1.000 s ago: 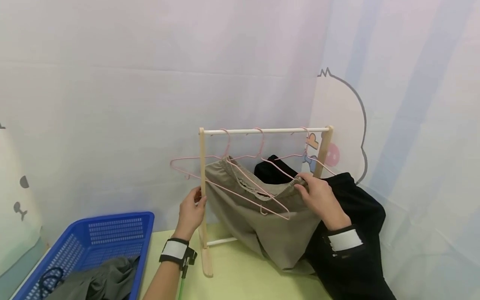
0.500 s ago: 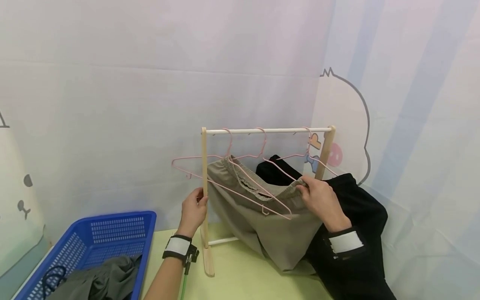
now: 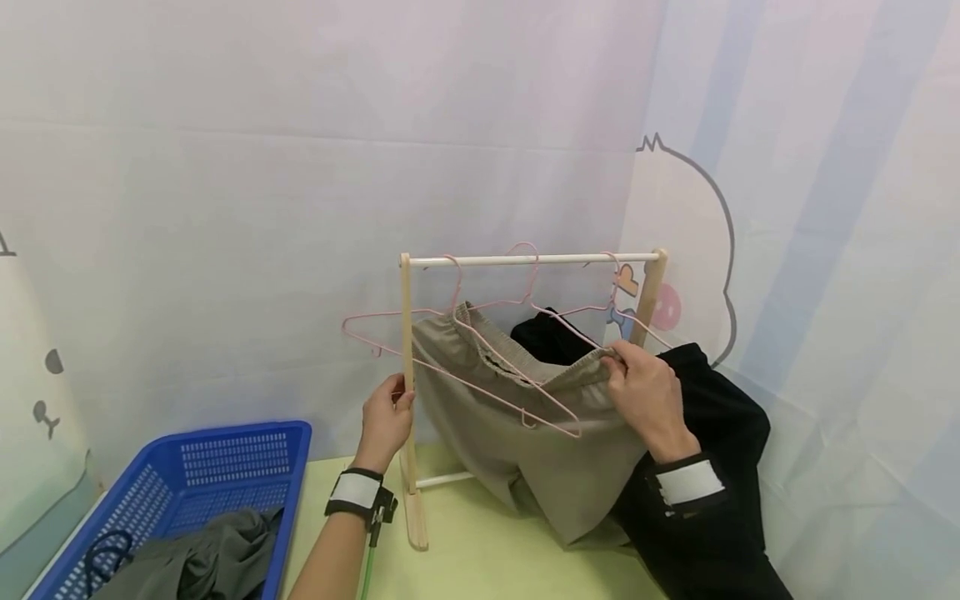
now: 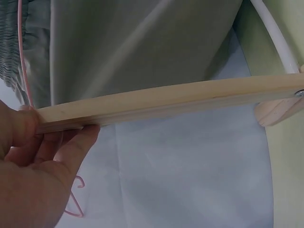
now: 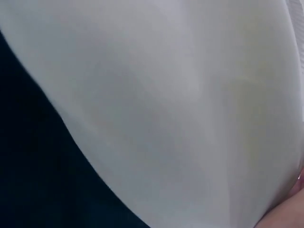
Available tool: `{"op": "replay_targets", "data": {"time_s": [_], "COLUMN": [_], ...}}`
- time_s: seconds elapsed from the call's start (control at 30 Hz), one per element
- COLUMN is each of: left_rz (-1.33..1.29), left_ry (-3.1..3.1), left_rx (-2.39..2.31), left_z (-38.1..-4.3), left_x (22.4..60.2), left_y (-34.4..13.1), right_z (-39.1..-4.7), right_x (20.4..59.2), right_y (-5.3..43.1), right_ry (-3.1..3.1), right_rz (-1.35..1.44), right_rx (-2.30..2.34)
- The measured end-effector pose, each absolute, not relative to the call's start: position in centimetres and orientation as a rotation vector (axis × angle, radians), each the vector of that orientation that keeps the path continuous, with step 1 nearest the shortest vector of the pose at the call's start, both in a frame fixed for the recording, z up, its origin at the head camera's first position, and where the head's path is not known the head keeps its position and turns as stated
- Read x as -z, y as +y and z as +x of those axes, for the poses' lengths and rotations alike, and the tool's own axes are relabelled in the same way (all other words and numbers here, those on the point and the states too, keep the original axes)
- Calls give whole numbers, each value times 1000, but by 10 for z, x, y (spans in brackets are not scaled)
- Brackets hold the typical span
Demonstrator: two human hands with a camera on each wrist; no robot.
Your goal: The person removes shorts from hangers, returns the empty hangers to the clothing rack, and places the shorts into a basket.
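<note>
My left hand [image 3: 386, 425] pinches the near wooden upright of a small clothes rack [image 3: 407, 333]; the left wrist view shows thumb and fingers on either side of this wooden bar [image 4: 166, 102]. A pair of khaki elastic-waist shorts [image 3: 585, 467] hangs on the middle pink hanger [image 3: 566, 324], whose hook arches above the rail. My right hand [image 3: 648, 396] grips the right end of their waistband by the hanger's tip. In the right wrist view pale cloth [image 5: 166, 118] fills most of the picture, with part of the hand [image 5: 287, 211] at the lower right corner.
A bare pink hanger [image 3: 457, 283] hangs in front of the shorts. Behind them, black pants [image 3: 720, 417] hang on another hanger at the right. A blue basket [image 3: 300, 467] with dark grey-green clothing [image 3: 217, 550] stands left on the light green table [image 3: 480, 554].
My right hand has raised the waistband slightly, and the middle hanger's hook has risen above the rail. The shorts' waist has lifted with it. The left hand keeps its hold on the upright.
</note>
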State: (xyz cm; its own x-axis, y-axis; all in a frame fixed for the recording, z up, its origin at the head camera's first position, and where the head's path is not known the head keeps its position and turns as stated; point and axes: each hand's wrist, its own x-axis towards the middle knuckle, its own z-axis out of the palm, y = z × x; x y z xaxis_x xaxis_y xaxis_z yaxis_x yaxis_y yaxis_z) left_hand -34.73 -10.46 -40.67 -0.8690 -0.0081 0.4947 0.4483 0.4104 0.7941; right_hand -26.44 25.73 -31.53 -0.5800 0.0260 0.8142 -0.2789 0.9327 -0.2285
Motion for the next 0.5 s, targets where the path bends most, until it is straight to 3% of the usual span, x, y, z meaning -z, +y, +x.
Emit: {"op": "replay_targets", "data": {"time_s": [0.5], "left_rz": [-365], "left_ry": [-2269], "left_rx": [1491], "left_z": [-346], "left_x": [404], "left_y": [-104], "right_z": [-243], "right_x": [324], "right_y": [279], "right_ry": [-2161], "right_rz": [108], "right_rx": [-404]}}
